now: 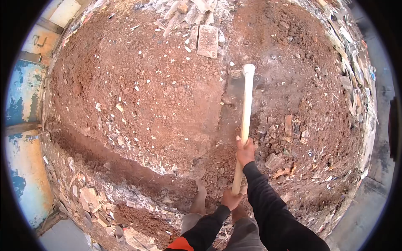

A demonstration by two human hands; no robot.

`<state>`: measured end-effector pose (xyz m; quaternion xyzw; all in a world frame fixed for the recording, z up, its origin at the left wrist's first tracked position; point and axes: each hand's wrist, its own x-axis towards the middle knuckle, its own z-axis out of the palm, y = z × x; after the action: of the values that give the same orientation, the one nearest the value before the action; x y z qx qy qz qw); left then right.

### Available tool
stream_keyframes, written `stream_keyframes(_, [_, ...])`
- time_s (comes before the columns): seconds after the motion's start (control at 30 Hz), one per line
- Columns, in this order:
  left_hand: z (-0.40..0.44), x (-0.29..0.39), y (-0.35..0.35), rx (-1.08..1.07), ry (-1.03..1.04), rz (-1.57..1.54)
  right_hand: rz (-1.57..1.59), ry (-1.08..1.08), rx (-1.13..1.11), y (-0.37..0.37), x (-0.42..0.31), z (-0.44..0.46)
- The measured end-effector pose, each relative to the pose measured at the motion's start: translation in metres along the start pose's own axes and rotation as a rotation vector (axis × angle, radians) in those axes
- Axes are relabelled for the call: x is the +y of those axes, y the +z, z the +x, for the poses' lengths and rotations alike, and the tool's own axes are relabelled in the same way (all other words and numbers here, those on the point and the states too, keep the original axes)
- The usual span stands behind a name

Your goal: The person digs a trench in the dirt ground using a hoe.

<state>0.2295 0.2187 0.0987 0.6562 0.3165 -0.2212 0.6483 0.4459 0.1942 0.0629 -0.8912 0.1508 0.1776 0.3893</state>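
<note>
A hoe [248,98] with a pale wooden handle stretches away from me over the reddish-brown soil. Its broad metal blade [235,87] is at the far end, low over the ground; I cannot tell whether it touches. My right hand [246,151] is wrapped round the middle of the handle. Lower down, near my legs, my left hand [231,199] is closed round the handle's near end. Loose clods and dug soil [268,108] lie around and to the right of the blade.
A trench [121,165] runs along the lower left towards my feet. Flat blocks [208,41] and corrugated pieces [190,14] lie at the far side. Rubble [90,198] is heaped at the lower left. Painted panels [26,90] stand left; a grey wall [383,138] stands right.
</note>
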Motion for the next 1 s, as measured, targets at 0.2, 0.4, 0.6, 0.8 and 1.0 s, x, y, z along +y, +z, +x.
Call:
stream_keyframes(0.2, [0.029,0.054,-0.026,0.126,0.255,0.194,0.528,-0.150,0.051,-0.076,-0.124,-0.031])
stream_keyframes(0.4, [0.139,0.089,-0.024,0.088,0.326,0.171,0.462,-0.231,0.117,-0.066,-0.138,0.072])
stream_keyframes(0.6, [-0.034,-0.042,-0.016,0.010,-0.005,0.078,0.145,0.333,-0.120,-0.004,0.001,-0.039])
stream_keyframes(0.8, [0.008,0.019,0.001,0.118,0.183,0.059,0.187,-0.225,0.093,-0.058,-0.086,-0.028])
stream_keyframes(1.0, [0.120,0.079,-0.027,0.010,0.242,-0.047,0.103,-0.240,0.183,-0.045,-0.109,0.071])
